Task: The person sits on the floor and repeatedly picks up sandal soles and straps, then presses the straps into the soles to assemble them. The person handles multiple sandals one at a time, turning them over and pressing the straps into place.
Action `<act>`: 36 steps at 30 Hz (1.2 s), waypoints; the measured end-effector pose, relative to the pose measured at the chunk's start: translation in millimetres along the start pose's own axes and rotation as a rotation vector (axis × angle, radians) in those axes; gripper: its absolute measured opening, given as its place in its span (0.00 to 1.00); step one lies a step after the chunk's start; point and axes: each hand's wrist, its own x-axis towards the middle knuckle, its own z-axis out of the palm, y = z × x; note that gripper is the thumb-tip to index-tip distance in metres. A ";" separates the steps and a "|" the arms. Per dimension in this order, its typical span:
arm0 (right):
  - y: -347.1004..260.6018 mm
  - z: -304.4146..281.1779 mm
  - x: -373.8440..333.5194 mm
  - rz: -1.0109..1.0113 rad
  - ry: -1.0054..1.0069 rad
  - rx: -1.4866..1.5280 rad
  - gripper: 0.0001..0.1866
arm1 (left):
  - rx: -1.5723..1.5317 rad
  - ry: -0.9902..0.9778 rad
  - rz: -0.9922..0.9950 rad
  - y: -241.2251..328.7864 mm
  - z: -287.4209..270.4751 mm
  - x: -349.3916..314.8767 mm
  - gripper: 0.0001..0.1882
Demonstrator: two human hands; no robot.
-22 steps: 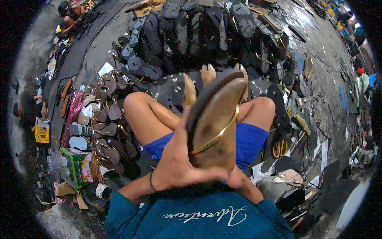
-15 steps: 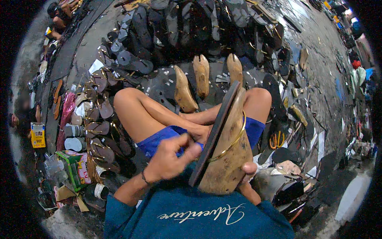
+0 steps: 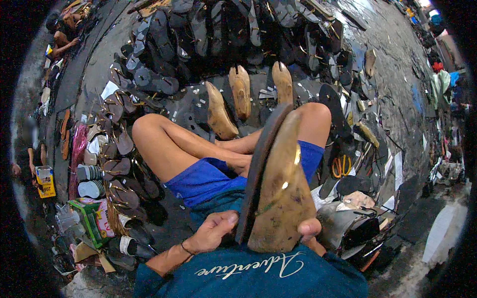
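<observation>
A wooden shoe last (image 3: 283,213) stands tilted over my lap, toe end up and away from me. Against its left side lies a dark sandal sole (image 3: 258,166), with a shiny gold strap (image 3: 297,155) running over the wood. My right hand (image 3: 310,230) grips the last low on its right side; the thumb shows, and the other fingers are hidden behind the wood. Beside the sole's heel end is my left hand (image 3: 214,231), closed with its thumb pressed to curled fingers. Whatever may be between those fingers is hidden, and whether they touch the sole is unclear.
Three more wooden lasts (image 3: 240,93) stand beyond my crossed legs. Rows of dark sandals (image 3: 217,30) curve across the far side, and others (image 3: 124,193) line the left. Orange-handled scissors (image 3: 342,166) lie at right. A green box (image 3: 89,221) sits at lower left.
My left hand has moved down and slightly left, from beside the middle of the sole to near its heel. The last and sandal have turned slightly; my right hand keeps its grip.
</observation>
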 end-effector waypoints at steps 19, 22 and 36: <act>43.7 -58.1 151.7 -0.073 0.032 -1.267 0.45 | 0.102 0.534 0.369 -25.6 -69.1 58.3 0.28; 45.7 -65.1 159.9 -0.021 -0.088 -1.269 0.46 | -0.170 0.500 0.283 -29.4 -74.8 62.7 0.27; -7.9 55.3 131.8 -0.705 0.041 -1.798 0.40 | -0.502 0.131 0.578 98.7 -79.1 125.2 0.41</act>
